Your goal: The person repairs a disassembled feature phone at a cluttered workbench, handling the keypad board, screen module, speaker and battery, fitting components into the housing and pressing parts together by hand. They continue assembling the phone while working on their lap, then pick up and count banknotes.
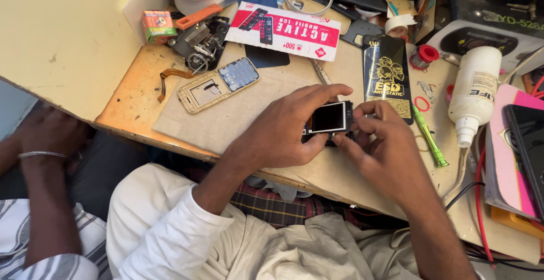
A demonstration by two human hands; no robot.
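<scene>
Both hands gripped a small phone body with a dark screen, held just above the table edge. The left hand pinched its left side; the right hand clasped its right end. A gold phone shell lay apart, a white bottle to the right.

Left hand and right hand grip a small phone body with screen between the fingertips, just above the bench. Gold phone housing lies to the left on grey card; green screwdriver and white bottle lie to the right.
</scene>
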